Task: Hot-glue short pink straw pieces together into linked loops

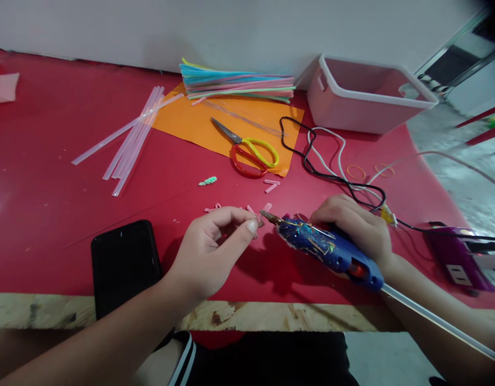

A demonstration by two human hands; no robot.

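My right hand (354, 228) is wrapped round a blue glue gun (328, 246), with a long clear glue stick (440, 321) coming out of its rear. The metal nozzle points left and meets, or nearly meets, a small pink piece (267, 209) at the fingertips of my left hand (219, 246). Thumb and forefinger of that hand are pinched on the piece, which looks like a short bit of pipe cleaner. Just beyond lie more short pink pieces (272, 185). A thin wire with a mint-green fuzzy tip (208, 182) rests further left.
Scissors (247, 147) lie on an orange sheet (179, 123) below a bundle of pipe cleaners (235, 83). Clear glue sticks (137, 134) are at left, a black phone (125, 262) near the front edge. Cables (331, 174), a pink bin (352, 110) and a purple power strip (456, 257) stand right.
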